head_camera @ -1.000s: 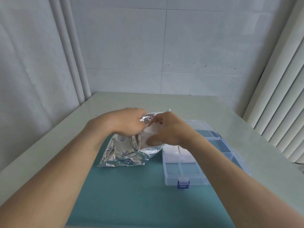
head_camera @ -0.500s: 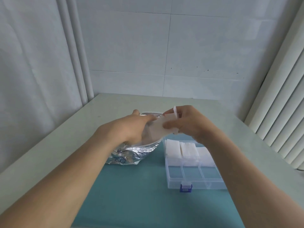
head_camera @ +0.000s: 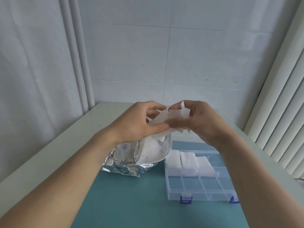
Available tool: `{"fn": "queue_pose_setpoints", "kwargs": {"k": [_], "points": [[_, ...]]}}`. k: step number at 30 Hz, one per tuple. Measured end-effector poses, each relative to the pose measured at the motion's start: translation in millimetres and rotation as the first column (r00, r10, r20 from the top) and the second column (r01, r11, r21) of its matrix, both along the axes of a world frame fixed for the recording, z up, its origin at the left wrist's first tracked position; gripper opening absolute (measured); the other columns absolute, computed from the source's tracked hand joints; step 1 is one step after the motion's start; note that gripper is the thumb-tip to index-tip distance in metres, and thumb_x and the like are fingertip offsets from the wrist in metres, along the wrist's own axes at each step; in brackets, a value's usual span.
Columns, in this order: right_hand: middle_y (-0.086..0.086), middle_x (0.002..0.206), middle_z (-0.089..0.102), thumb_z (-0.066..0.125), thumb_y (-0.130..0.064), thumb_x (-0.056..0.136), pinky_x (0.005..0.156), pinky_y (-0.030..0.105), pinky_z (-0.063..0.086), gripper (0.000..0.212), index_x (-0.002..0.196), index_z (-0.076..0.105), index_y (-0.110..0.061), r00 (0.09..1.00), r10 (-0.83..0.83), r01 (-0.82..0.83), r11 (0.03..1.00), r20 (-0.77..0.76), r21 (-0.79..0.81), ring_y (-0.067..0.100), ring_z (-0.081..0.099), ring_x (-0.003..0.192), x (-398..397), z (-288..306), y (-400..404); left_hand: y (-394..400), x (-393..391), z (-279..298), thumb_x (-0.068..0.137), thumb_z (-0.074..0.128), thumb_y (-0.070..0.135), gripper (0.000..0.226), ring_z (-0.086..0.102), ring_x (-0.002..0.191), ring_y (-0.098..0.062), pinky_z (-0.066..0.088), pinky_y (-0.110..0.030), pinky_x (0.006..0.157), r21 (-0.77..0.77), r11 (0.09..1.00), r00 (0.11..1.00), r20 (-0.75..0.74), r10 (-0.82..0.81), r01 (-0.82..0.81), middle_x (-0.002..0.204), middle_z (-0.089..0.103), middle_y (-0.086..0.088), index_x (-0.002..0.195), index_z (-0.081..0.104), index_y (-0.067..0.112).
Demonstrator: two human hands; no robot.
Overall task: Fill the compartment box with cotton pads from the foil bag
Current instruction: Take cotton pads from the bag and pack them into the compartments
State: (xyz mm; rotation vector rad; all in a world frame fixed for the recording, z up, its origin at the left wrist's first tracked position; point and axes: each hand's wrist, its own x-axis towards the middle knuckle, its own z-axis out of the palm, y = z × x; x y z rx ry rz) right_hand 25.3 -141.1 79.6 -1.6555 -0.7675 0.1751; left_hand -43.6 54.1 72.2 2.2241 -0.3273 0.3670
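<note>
Both hands meet above the counter and hold one small stack of white cotton pads (head_camera: 171,117) between them. The left hand (head_camera: 139,122) pinches the left end of the stack, with the thumb lying along its near edge and the other fingers curled over the top. The right hand (head_camera: 197,119) has its grip on the right end, thumb in front and fingers bent behind, and a corner of one pad sticks up between these fingers. The stack is held in the air with its long axis going left to right, slightly higher at the right end, and its flat face is tilted toward the camera. Some pad corners are fanned out at the top and at the lower right edge. Directly under the hands stands the foil bag (head_camera: 131,158), silver with blue printed drawings, with its open mouth turned up and to the right; more white pads are visible inside it. The bag rests on a teal mat (head_camera: 131,203) that covers the near part of the pale counter (head_camera: 79,132). Just to the right of the bag lies the clear plastic compartment box (head_camera: 200,183) with blue latches on its near side. Its long axis goes left to right. Three compartments in the middle row hold white pads, and the near row shows only the teal mat through the bottom. The right forearm hides the far right part of the box.
</note>
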Motion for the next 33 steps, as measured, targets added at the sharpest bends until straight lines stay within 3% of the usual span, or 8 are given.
{"fn": "queue_pose_setpoints", "kwargs": {"k": [2, 6, 10, 15, 18, 23, 26, 33], "points": [[-0.002, 0.068, 0.068, 0.085, 0.001, 0.071, 0.052, 0.016, 0.044, 0.028, 0.094, 0.07, -0.004, 0.999, -0.02, 0.02, 1.0, 0.035, 0.008, 0.008, 0.058, 0.054, -3.0, 0.7, 2.2, -3.2, -0.8, 0.0, 0.086, 0.076, 0.017, 0.038, 0.073, 0.095, -0.014, 0.059, -0.041, 0.085, -0.061, 0.996, 0.997, -0.035, -0.062, 0.06, 0.103, 0.077, 0.003, 0.123, 0.064, 0.016], [0.01, 0.075, 0.068, 0.088, -0.016, 0.069, 0.064, 0.03, 0.049, 0.027, 0.087, 0.071, -0.003, 0.994, -0.111, 0.112, 0.991, -0.022, 0.074, 0.02, 0.061, 0.065, 0.8, -1.9, 2.6, -2.4, -1.2, -0.9, 0.091, 0.067, 0.004, 0.022, 0.075, 0.077, -0.03, 0.059, -0.037, 0.055, -0.232, 0.972, 0.995, -0.086, -0.054, 0.033, 0.091, 0.076, -0.011, 0.113, 0.064, 0.003], [0.015, 0.074, 0.063, 0.087, -0.025, 0.06, 0.058, 0.029, 0.046, 0.039, 0.084, 0.073, 0.003, 0.994, -0.085, 0.091, 0.991, -0.065, 0.103, 0.024, 0.052, 0.064, 1.8, 1.8, -2.4, -4.1, -0.6, -1.0, 0.101, 0.052, 0.003, 0.012, 0.073, 0.078, -0.04, 0.051, -0.032, 0.044, -0.477, 0.879, 0.984, -0.162, -0.07, -0.016, 0.096, 0.073, -0.023, 0.111, 0.054, -0.003], [0.012, 0.081, 0.075, 0.08, -0.037, 0.066, 0.057, 0.022, 0.051, 0.042, 0.091, 0.079, -0.003, 0.995, 0.007, -0.009, 1.0, -0.095, -0.018, 0.018, 0.064, 0.065, -8.7, 4.8, -0.4, -16.1, 3.3, -9.8, 0.1, 0.043, -0.006, 0.022, 0.067, 0.077, -0.026, 0.047, -0.03, 0.054, -0.561, 0.818, 0.956, -0.15, -0.251, 0.127, 0.092, 0.071, -0.017, 0.103, 0.063, 0.003], [0.008, 0.078, 0.076, 0.077, -0.041, 0.069, 0.055, 0.021, 0.051, 0.038, 0.087, 0.08, -0.007, 0.989, -0.08, 0.082, 0.997, -0.124, 0.011, 0.013, 0.065, 0.062, -10.6, 4.3, 3.2, -19.8, 7.5, -13.9, 0.098, 0.042, -0.006, 0.026, 0.064, 0.085, -0.031, 0.043, -0.031, 0.058, -0.596, 0.794, 0.959, -0.143, -0.246, 0.115, 0.096, 0.069, -0.021, 0.112, 0.064, -0.002], [0.006, 0.075, 0.074, 0.08, -0.038, 0.078, 0.049, 0.025, 0.047, 0.031, 0.088, 0.078, -0.008, 0.964, -0.244, 0.249, 0.968, -0.103, 0.039, 0.015, 0.062, 0.059, -7.9, -1.0, 7.0, -27.4, 5.5, -14.0, 0.103, 0.04, 0.008, 0.028, 0.058, 0.086, -0.033, 0.038, -0.033, 0.061, -0.697, 0.712, 0.963, -0.128, -0.235, 0.081, 0.093, 0.067, -0.017, 0.11, 0.067, 0.006], [0.006, 0.072, 0.073, 0.083, -0.037, 0.077, 0.048, 0.027, 0.048, 0.037, 0.088, 0.073, -0.003, 0.934, -0.351, 0.355, 0.932, -0.07, 0.075, 0.017, 0.058, 0.053, -7.1, -3.1, 10.6, -29.1, 6.1, -13.0, 0.105, 0.037, 0.023, 0.039, 0.056, 0.088, -0.029, 0.038, -0.032, 0.064, -0.709, 0.694, 0.946, -0.126, -0.297, 0.123, 0.101, 0.064, -0.019, 0.124, 0.061, 0.0], [0.003, 0.059, 0.065, 0.08, -0.034, 0.082, 0.039, 0.017, 0.034, 0.024, 0.078, 0.078, -0.011, 0.938, -0.347, 0.348, 0.936, -0.028, 0.047, 0.012, 0.042, 0.039, -13.7, -4.9, 17.3, -27.2, 10.5, -21.3, 0.104, 0.047, 0.019, 0.028, 0.063, 0.088, -0.019, 0.042, -0.027, 0.061, -0.677, 0.735, 0.98, -0.127, -0.152, 0.026, 0.104, 0.07, -0.012, 0.123, 0.063, 0.006]]}}
